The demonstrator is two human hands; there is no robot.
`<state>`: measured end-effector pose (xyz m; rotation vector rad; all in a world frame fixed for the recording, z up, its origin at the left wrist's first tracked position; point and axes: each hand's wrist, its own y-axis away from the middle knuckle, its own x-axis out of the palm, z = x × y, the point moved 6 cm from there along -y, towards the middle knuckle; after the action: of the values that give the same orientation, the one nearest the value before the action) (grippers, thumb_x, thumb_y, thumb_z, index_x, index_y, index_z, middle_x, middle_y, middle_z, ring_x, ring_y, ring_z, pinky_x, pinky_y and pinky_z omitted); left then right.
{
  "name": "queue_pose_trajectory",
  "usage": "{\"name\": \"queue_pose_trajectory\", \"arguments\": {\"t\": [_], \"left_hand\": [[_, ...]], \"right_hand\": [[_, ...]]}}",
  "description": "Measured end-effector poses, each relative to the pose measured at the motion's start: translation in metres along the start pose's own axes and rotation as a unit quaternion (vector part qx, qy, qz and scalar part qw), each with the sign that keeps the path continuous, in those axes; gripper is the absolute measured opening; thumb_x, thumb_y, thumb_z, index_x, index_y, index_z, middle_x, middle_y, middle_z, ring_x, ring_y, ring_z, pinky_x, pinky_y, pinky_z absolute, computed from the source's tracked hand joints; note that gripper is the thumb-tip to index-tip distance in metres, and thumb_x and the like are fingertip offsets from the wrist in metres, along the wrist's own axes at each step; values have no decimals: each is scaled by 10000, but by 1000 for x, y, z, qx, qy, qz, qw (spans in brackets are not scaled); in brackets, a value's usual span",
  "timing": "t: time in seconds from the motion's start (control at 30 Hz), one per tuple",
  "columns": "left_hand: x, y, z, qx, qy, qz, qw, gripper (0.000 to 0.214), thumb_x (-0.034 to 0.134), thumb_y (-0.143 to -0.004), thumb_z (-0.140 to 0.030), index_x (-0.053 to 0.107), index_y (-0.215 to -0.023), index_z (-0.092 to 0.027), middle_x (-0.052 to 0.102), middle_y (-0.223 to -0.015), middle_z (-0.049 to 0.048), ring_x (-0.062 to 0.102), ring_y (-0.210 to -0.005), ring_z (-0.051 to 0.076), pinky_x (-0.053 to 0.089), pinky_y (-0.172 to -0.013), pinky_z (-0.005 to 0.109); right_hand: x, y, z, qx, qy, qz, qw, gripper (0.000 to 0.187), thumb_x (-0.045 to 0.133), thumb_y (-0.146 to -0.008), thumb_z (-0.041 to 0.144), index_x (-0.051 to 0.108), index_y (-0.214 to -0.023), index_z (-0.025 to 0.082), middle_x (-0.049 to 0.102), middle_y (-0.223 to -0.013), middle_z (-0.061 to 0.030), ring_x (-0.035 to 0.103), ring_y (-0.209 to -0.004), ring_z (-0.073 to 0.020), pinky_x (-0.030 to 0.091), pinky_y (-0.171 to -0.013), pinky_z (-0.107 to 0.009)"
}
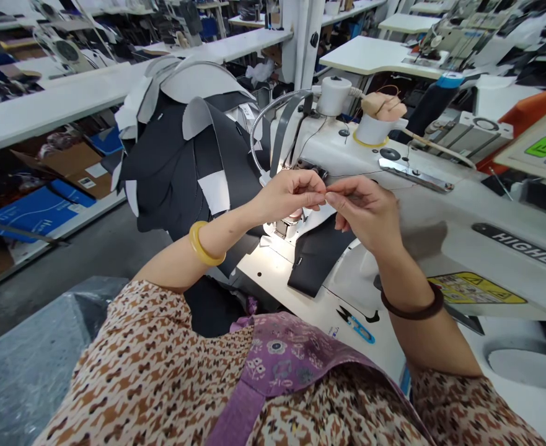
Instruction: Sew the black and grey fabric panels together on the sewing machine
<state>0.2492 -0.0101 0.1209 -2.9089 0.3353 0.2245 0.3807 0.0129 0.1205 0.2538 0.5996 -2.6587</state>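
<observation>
From my remote seat I see a flat black strip of smooth, fabric-like material lying slantwise on the pale bed of a white industrial sewing machine with a dark nameplate. The strip's squared near end is in plain view, a small white-marked tag at its left edge; its far end runs partly out of my sight behind the right hand.

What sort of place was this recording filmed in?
Probably a sewing workshop: a large sewing machine up close, a heap of dark panels beside it, and further machines in the background.
</observation>
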Motion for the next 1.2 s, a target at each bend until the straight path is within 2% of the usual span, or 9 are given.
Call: {"name": "queue_pose_trajectory", "arguments": {"t": [0.17,0.33,0.43,0.6,0.7,0.83,1.03,1.2], "left_hand": [[4,1,-3,-8,13,-7,1000,122,618,-764,-162,516,-701,-138,596,-596,-20,592,-561,56,367,-426,110],[4,0,-4,10,-10,-54,998,129,547,-746,-29,507,-684,-135,550,-533,-66,561,-499,23,402,-448,87],[5,-1,-1,4,14,-43,999,102,574,-778,-89,527,-696,-128,585,-566,-47,596,-533,39,437,-469,98],[4,1,1,-25,53,-47,997,101,617,-789,-142,545,-721,-122,639,-620,-16,631,-568,61,483,-506,124],[3,2,0,-34,64,-49,996,113,645,-778,-160,551,-729,-121,652,-632,-13,634,-570,61,504,-533,135],[3,1,2,-47,63,-46,996,140,670,-765,-195,559,-731,-118,660,-630,-6,640,-571,68,520,-552,148],[2,1,4,-35,54,-33,997,132,686,-751,-204,588,-730,-117,674,-651,7,654,-591,80,523,-540,152],[3,0,4,-32,43,-24,998,133,680,-756,-212,591,-733,-115,686,-678,18,662,-613,83,517,-535,144]], "right_hand": [[4,0,7,-54,59,-22,997,116,584,-721,218,508,-661,155,448,-494,66,351,-395,-25,291,-397,-162],[12,5,9,-77,86,-51,992,127,559,-739,220,484,-658,158,421,-506,66,326,-427,-25,311,-436,-167],[9,5,5,-81,74,-96,989,154,561,-770,254,482,-677,159,459,-548,52,380,-458,-32,333,-456,-173],[3,6,-1,-79,36,-103,991,210,579,-811,345,519,-734,159,508,-601,28,461,-517,-55,387,-490,-191],[-1,9,1,-80,38,-123,988,254,593,-810,399,535,-745,161,505,-596,32,445,-485,-49,363,-445,-184],[-2,12,4,-82,35,-112,990,273,580,-826,424,540,-764,161,503,-584,46,382,-393,-25,282,-358,-170],[-1,9,10,-102,73,-112,986,271,582,-828,426,558,-757,166,529,-617,26,455,-493,-46,378,-456,-185],[2,6,12,-100,61,-102,988,283,580,-826,449,527,-754,181,512,-610,31,428,-464,-46,359,-438,-196]]}}
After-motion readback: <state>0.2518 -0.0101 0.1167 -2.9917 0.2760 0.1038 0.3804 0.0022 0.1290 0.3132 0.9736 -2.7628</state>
